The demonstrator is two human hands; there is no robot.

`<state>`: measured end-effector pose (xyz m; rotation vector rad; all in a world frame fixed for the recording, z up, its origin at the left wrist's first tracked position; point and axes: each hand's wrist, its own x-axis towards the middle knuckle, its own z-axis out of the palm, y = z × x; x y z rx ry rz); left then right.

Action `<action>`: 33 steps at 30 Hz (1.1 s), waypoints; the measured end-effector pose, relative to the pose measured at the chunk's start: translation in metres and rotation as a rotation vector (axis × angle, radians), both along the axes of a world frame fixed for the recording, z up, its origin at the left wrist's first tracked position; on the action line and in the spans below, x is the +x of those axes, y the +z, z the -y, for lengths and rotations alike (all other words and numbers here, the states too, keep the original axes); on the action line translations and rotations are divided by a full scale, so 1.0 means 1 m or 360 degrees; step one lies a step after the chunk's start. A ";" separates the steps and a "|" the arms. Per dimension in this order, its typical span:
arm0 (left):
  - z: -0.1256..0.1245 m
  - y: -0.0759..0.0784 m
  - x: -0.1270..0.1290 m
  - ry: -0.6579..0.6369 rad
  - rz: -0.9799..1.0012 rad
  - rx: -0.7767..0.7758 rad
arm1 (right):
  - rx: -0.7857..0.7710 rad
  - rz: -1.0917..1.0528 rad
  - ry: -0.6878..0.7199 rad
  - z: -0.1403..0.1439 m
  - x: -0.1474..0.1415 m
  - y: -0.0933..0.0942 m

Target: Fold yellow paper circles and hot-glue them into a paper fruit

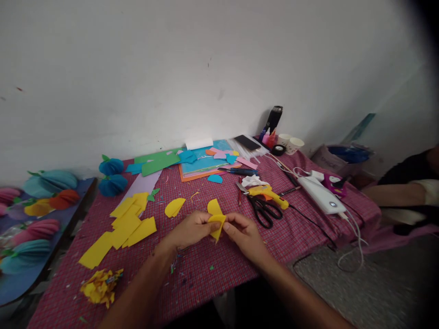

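Both hands' grip pinching yellow paper [216, 225]

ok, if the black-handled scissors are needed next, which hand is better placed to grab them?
Right, probably. The scissors lie on the cloth just beyond and to the right of the right hand. The left hand would have to cross over. Both hands pinch the folded yellow paper, so one grip must let go first.

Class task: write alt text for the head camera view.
Both hands, left hand and right hand, pinch a folded yellow paper piece over a red checked tablecloth. Yellow paper strips lie left; black scissors and a yellow glue gun lie right.
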<state>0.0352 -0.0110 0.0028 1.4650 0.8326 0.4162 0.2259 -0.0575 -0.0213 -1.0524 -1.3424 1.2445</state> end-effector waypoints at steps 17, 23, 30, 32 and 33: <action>0.009 0.008 -0.002 -0.0085 0.0092 0.0352 | -0.0349 -0.0335 -0.0283 -0.008 -0.008 -0.012; 0.005 -0.002 0.002 0.0074 -0.0273 0.1191 | -0.0308 -0.0339 -0.0296 -0.010 -0.008 -0.012; -0.001 -0.017 -0.005 -0.0067 -0.0376 0.1419 | -0.0301 -0.0264 -0.0335 -0.010 -0.009 -0.011; -0.001 -0.017 -0.005 -0.0079 -0.0370 0.1414 | -0.0289 -0.0260 -0.0353 -0.011 -0.009 -0.012; -0.001 -0.016 -0.005 -0.0074 -0.0344 0.1403 | -0.0281 -0.0257 -0.0360 -0.011 -0.009 -0.012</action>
